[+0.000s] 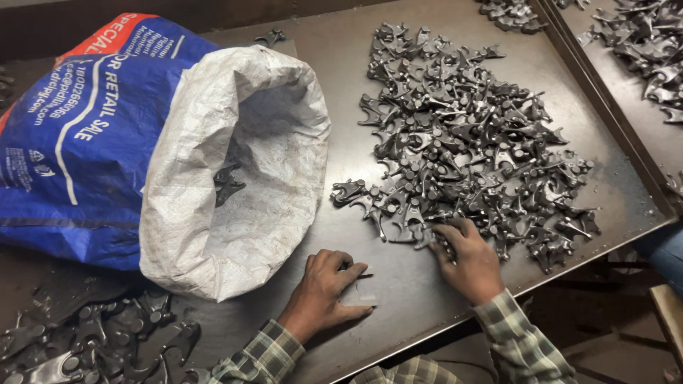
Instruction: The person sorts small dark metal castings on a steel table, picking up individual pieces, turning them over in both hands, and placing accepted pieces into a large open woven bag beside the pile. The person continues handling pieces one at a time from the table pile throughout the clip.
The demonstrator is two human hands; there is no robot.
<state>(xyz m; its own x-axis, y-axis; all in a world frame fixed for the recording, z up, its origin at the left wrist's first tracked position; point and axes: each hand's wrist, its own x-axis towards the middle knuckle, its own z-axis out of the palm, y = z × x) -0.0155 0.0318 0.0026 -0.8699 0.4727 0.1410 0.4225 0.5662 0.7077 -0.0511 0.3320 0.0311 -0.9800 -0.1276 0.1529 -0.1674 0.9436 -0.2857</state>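
Note:
A big heap of dark grey forged metal parts (462, 142) lies on a brown metal tray table (398, 284). My right hand (466, 259) rests palm down at the heap's near edge, fingers spread over a few parts. My left hand (324, 291) sits on the tray to its left, fingers curled around a small dark part near a pale chalk mark. Both sleeves are green plaid. A blue woven sack (178, 156) with a white lining lies on its side at left, mouth open toward me, a few parts inside.
More of the same parts (92, 348) are piled at the lower left below the sack. A second tray (640, 43) with parts adjoins at the upper right, behind a raised rim. A blue-clad edge of another person shows at the right.

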